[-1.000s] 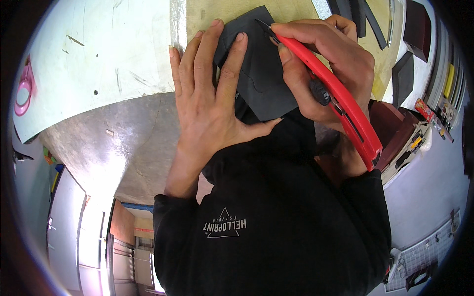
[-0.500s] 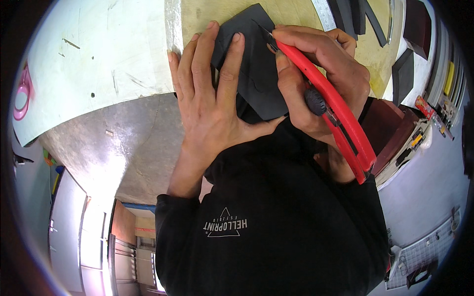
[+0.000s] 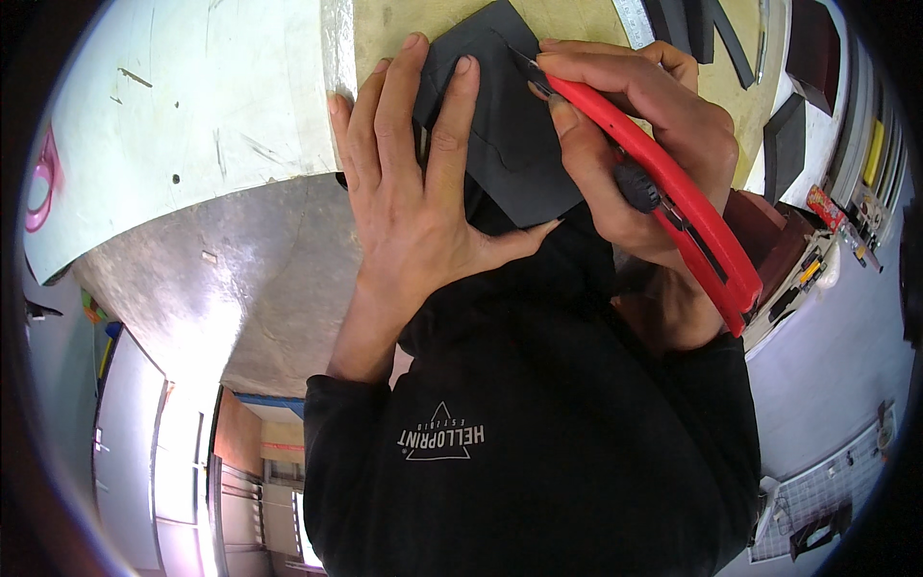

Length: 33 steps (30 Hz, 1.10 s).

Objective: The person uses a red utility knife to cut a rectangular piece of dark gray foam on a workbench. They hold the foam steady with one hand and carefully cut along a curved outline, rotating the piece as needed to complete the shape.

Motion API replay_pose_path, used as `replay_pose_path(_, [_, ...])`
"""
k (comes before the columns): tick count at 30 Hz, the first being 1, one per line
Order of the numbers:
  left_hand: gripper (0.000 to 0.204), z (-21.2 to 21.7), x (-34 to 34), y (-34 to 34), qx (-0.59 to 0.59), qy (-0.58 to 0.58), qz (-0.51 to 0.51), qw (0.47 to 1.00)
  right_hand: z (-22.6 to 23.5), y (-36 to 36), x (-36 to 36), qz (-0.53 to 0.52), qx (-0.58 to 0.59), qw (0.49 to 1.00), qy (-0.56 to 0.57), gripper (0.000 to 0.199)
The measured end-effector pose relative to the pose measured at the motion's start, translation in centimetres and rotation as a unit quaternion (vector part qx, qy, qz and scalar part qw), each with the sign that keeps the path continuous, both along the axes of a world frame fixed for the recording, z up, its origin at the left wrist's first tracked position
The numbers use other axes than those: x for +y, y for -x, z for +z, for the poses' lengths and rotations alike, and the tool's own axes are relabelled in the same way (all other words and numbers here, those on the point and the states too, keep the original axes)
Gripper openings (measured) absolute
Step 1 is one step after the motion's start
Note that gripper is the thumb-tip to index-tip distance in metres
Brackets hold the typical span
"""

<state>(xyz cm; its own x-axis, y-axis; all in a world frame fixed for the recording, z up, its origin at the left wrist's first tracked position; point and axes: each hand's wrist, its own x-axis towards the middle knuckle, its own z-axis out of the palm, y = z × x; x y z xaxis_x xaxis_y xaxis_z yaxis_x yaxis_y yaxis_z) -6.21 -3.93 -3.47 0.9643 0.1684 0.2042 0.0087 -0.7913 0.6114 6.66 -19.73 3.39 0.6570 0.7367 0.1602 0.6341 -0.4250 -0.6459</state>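
A dark grey, flat sheet (image 3: pixel 519 144), cut with angled edges and looking like foam, lies at the near edge of the work table. My left hand (image 3: pixel 409 183) rests flat on its left part with fingers spread, the thumb along its near edge. In my right hand (image 3: pixel 654 125) is a red utility knife (image 3: pixel 663 163) with a black knob on its side. Its blade tip touches the sheet near the upper right edge. A thin curved line runs across the sheet's surface. The knife's handle slants down to the right, past my wrist.
A metal ruler (image 3: pixel 633 21) and dark strips (image 3: pixel 685 29) lie at the far right of the yellowish mat (image 3: pixel 394 24). Farther right are a dark angled piece (image 3: pixel 785 149) and a dark red block (image 3: pixel 812 58). Pink-handled scissors (image 3: pixel 40 188) sit at the table's left edge.
My right hand and the knife have shifted slightly to the right, the handle swinging outward. The sheet has turned slightly, its near corner now farther right. My left hand stays spread on it.
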Motion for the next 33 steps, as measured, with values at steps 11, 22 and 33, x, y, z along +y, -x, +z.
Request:
replay_pose_path(11, [0.126,0.0,0.6,0.0,0.003,0.001,-0.028,1.0,0.1,-1.4,-1.2,0.068,0.011,0.997,0.019,0.039])
replay_pose_path(22, [0.126,0.0,0.9,0.0,0.0,0.002,-0.043,0.999,0.1,-2.4,-1.5,0.107,-0.011,0.994,0.015,0.038])
replay_pose_path(33, [0.126,-0.2,0.8,0.0,-0.013,-0.003,-0.037,0.999,0.2,-2.5,-1.8,0.139,-0.004,0.99,0.027,0.038])
